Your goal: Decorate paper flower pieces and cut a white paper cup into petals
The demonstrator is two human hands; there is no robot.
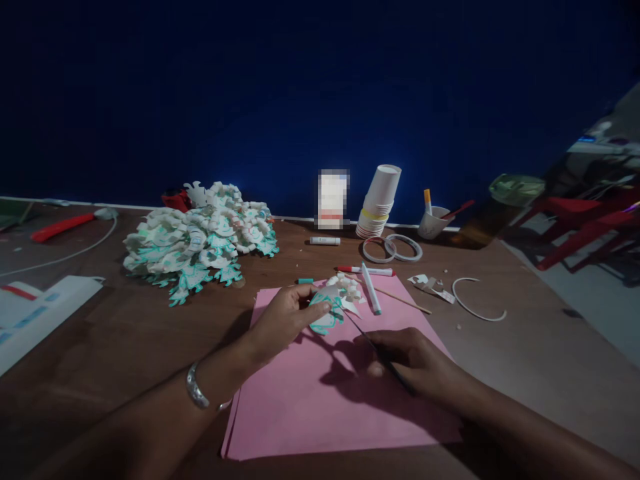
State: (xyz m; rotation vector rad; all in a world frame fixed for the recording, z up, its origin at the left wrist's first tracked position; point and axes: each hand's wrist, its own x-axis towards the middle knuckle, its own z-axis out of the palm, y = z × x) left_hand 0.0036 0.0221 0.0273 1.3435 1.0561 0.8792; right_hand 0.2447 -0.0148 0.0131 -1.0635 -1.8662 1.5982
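In my left hand, a small white paper cutout with teal drawn lines is pinched between thumb and fingers above the pink sheets. My right hand is closed around a slim dark pair of scissors, seen nearly edge-on. Their thin tip reaches the cutout's right side; whether the blades are apart I cannot tell. Just behind the cutout lie white paper scraps and a white marker with a teal end.
A large heap of teal-marked paper cutouts stands back left. Stacked paper cups, tape rings, a glue stick and a cup holding tools line the back. A red-handled tool lies left, a curved white strip right.
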